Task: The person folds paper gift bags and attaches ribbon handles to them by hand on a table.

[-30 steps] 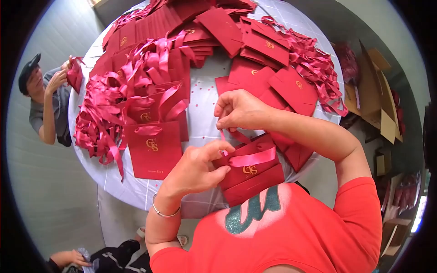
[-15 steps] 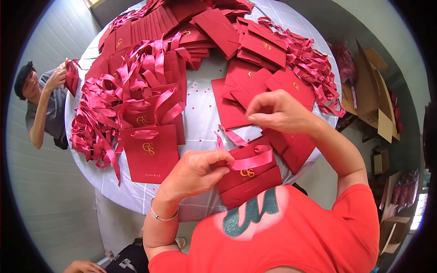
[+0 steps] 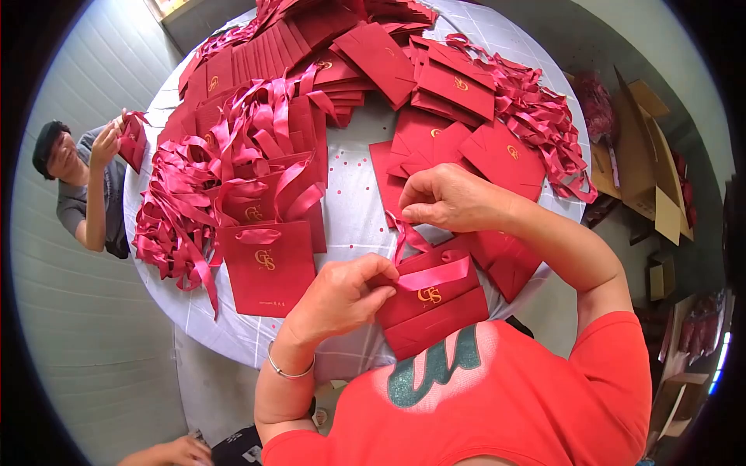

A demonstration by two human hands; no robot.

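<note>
In front of my chest a red paper gift bag (image 3: 423, 322) with a gold logo lies flat at the table's near edge. A pink ribbon (image 3: 435, 275) crosses its front, and my left hand (image 3: 342, 299) pinches the end of it between thumb and fingers. Another stretch of pink ribbon (image 3: 416, 239) stands up behind the bag's top edge. There my right hand (image 3: 447, 200) has thumb and forefinger closed at the ribbon's tip; the fingers partly hide the contact. Left of my left hand stands a red bag (image 3: 268, 272) with its ribbon handle fitted.
Bags with ribbon handles (image 3: 186, 210) crowd the left side of the round table. Flat red bags (image 3: 458, 81) and a heap of loose ribbons (image 3: 536, 116) lie on the right. A co-worker (image 3: 89, 175) at the left holds a small red bag. Cardboard boxes (image 3: 645, 155) stand right.
My right hand has come down and left to the ribbon behind the bag. My left hand keeps its pinch. The view has shifted slightly.
</note>
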